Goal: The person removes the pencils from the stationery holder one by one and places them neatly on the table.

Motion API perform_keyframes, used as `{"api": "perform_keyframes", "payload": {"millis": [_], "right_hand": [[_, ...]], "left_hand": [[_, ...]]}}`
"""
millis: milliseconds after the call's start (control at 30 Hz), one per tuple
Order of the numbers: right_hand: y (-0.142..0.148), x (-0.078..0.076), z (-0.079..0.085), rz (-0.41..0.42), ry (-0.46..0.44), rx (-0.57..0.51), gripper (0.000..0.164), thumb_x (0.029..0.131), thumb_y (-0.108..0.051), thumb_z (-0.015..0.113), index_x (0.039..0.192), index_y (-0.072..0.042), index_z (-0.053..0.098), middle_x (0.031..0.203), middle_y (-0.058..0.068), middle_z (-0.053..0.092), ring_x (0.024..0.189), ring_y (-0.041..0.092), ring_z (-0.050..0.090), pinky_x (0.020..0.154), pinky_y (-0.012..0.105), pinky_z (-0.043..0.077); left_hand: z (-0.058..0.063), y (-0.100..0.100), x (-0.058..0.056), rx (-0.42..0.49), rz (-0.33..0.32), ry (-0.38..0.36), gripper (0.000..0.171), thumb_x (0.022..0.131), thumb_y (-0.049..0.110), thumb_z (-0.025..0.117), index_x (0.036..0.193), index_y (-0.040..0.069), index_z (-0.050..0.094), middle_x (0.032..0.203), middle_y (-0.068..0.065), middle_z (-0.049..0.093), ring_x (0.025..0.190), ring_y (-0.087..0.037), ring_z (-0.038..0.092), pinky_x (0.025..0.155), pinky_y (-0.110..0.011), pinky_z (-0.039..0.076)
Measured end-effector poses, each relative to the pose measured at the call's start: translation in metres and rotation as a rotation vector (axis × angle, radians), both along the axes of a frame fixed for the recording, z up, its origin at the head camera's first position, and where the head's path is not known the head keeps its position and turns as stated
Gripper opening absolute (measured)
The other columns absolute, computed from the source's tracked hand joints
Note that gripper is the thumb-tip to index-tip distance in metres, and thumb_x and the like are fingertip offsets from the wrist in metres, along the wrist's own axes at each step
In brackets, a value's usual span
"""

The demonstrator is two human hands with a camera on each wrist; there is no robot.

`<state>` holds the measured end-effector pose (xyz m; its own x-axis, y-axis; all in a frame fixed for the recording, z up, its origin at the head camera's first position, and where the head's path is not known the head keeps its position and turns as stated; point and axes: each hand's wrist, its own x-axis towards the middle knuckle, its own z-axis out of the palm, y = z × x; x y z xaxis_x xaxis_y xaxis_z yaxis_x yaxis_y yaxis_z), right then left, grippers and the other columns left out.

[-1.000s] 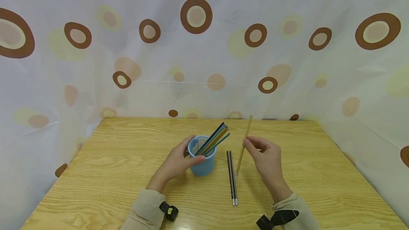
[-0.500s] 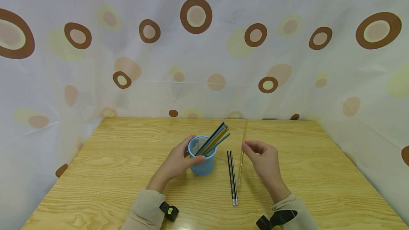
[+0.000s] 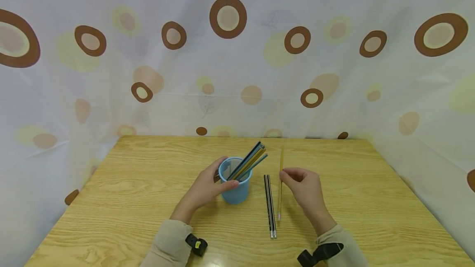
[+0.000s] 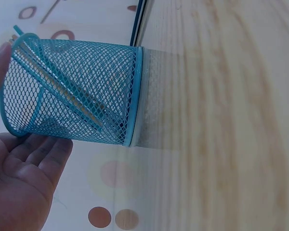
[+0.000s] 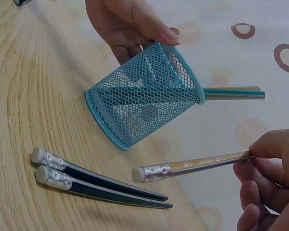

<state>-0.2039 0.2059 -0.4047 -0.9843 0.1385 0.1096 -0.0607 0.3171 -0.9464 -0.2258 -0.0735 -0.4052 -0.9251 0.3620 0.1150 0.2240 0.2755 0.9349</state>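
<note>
A blue mesh pencil cup (image 3: 235, 193) stands upright on the wooden table, with several pencils (image 3: 249, 163) leaning to the right in it. My left hand (image 3: 205, 185) grips the cup near its rim, thumb at the front and fingers round the far side. My right hand (image 3: 305, 184) pinches a yellow pencil (image 5: 207, 161) between thumb and index finger, its white eraser end pointing toward me. Just left of that pencil, two black pencils (image 3: 270, 207) lie side by side on the table, eraser ends nearest me.
The wooden table (image 3: 130, 188) reaches back to a white curtain (image 3: 259, 69) printed with brown and beige ovals, which also hangs along both sides. Black camera straps (image 3: 326, 252) sit on both wrists.
My right hand has moved a little left and toward me, lowering the yellow pencil and turning it closer to parallel with the black pencils. The left hand and cup have stayed put.
</note>
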Motion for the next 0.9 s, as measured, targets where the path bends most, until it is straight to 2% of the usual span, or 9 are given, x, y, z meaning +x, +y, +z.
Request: {"api": "perform_keyframes", "payload": {"millis": [100,333,567,800,900], "right_hand": [[0.001,-0.001,-0.002,0.007,-0.025,0.010,0.029,0.094,-0.020,0.070,0.111,0.003,0.071,0.099,0.010,0.070,0.090,0.016,0.064,0.075,0.026,0.054],[0.001,-0.003,-0.005,0.012,-0.063,0.047,0.027,0.094,-0.021,0.070,0.109,0.001,0.073,0.097,0.008,0.071,0.091,0.018,0.063,0.078,0.030,0.052],[0.003,-0.006,-0.010,0.010,-0.081,0.091,0.026,0.095,-0.022,0.070,0.108,0.000,0.074,0.094,0.006,0.072,0.091,0.018,0.063,0.078,0.030,0.050],[0.005,-0.007,-0.017,0.013,-0.095,0.139,0.025,0.094,-0.022,0.070,0.106,-0.001,0.075,0.094,0.004,0.072,0.090,0.017,0.062,0.077,0.030,0.050],[0.004,-0.008,-0.019,0.003,-0.096,0.157,0.024,0.093,-0.022,0.071,0.104,-0.001,0.075,0.092,0.004,0.072,0.088,0.016,0.062,0.075,0.029,0.050]], "left_hand": [[0.008,0.000,0.006,0.002,0.001,0.006,0.080,0.090,0.023,0.076,0.154,0.006,0.031,0.147,-0.018,0.045,0.136,-0.038,0.041,0.111,-0.053,0.035],[0.004,0.001,0.006,-0.003,0.017,0.005,0.080,0.090,0.025,0.076,0.154,0.009,0.031,0.148,-0.015,0.045,0.137,-0.037,0.041,0.111,-0.052,0.035],[0.011,0.000,0.007,0.003,-0.008,-0.004,0.081,0.089,0.023,0.076,0.154,0.006,0.031,0.147,-0.019,0.044,0.137,-0.039,0.040,0.111,-0.053,0.035],[-0.018,-0.004,-0.012,-0.012,-0.015,0.013,0.086,0.086,0.038,0.078,0.155,0.016,0.032,0.148,-0.009,0.046,0.137,-0.033,0.042,0.111,-0.050,0.036],[-0.018,-0.004,-0.012,-0.019,-0.015,0.012,0.087,0.086,0.040,0.078,0.155,0.016,0.031,0.148,-0.009,0.046,0.137,-0.033,0.042,0.111,-0.049,0.036]]}}
